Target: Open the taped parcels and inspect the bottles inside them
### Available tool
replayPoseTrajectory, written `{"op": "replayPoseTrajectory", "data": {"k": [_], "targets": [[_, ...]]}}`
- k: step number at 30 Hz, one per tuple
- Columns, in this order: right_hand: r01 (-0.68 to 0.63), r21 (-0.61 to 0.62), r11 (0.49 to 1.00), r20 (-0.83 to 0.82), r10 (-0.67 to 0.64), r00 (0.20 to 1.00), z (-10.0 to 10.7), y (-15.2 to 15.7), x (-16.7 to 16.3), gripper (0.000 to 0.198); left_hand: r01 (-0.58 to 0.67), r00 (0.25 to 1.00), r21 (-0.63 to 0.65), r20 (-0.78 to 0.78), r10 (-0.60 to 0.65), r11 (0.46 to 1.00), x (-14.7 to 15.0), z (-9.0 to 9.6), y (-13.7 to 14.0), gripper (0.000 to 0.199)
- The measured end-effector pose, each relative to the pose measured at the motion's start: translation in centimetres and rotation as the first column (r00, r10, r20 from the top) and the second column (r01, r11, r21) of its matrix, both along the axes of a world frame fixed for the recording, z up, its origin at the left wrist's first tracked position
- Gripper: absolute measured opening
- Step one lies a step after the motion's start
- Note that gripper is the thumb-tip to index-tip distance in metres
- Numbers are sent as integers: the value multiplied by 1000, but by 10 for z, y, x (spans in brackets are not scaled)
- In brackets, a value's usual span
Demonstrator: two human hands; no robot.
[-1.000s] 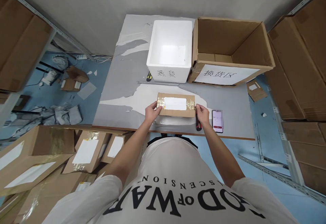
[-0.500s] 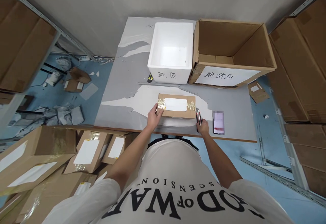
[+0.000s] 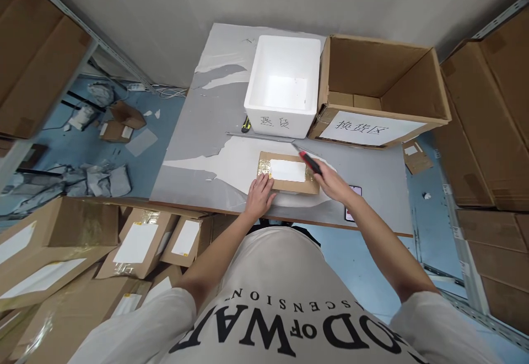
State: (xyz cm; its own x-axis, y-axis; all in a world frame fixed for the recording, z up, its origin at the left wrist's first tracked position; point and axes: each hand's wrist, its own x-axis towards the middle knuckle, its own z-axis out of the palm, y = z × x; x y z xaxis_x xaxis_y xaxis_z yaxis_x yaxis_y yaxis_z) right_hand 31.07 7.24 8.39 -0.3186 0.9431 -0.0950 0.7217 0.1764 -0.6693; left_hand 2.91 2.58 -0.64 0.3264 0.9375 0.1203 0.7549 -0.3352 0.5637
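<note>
A small cardboard box [image 3: 288, 186] with a white label and shiny tape at its ends lies on the table near the front edge. My left hand [image 3: 260, 193] rests on the box's left end, fingers stretched out over the tape and touching it. In my right hand [image 3: 330, 179] is a red and black utility knife [image 3: 309, 162], gripped above the box's right end with its tip pointing up and left. Whether the blade touches the box I cannot tell. A phone [image 3: 349, 216] lies right of the box, partly hidden beneath my right forearm.
A white foam box [image 3: 279, 124] and a large open cardboard carton [image 3: 430, 118], both with handwriting, stand at the table's back. A yellow and black cutter [image 3: 246, 124] lies beside the foam box. Several labelled parcels [image 3: 134, 242] are piled at front left. Shelving with cartons [image 3: 483, 165] flanks the right.
My right hand has lifted the utility knife from beside the box to above its right end. My left hand has shifted from gripping the left corner to lying flatter on top.
</note>
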Motion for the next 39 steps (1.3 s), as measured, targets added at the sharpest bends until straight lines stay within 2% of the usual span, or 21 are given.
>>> {"op": "replayPoseTrajectory", "data": {"k": [3, 6, 10, 18, 28, 31, 36, 39], "targets": [[-290, -67, 955, 187, 297, 936, 13, 20, -36, 49, 4, 999, 6, -33, -4, 1000, 0, 0, -1, 50], [-392, -143, 909, 342, 417, 842, 9, 36, -60, 47, 2, 999, 20, -50, -1, 1000, 0, -3, -3, 50], [-479, -179, 859, 441, 505, 742, 6, 51, -73, 44, -10, 997, 34, -78, 12, 999, 0, -6, -5, 48], [-513, -177, 840, 524, 522, 673, 16, 61, -78, 40, -56, 998, 26, -39, 57, 998, 5, -3, 5, 43], [-507, -249, 825, 525, 555, 645, 24, 60, -87, 43, -36, 999, 46, -3, 37, 998, 1, -14, 10, 39], [-497, -264, 826, 544, 553, 631, 30, 60, -89, 43, -28, 998, 87, -48, 33, 996, 0, -16, 11, 39], [-490, -337, 804, 606, 584, 540, 44, 62, -91, 39, 22, 991, 188, -130, 2, 982, -1, -19, 14, 39], [-476, -347, 808, 627, 578, 523, 51, 60, -97, 37, 29, 988, 230, -152, 7, 973, -1, -20, 15, 38]]}}
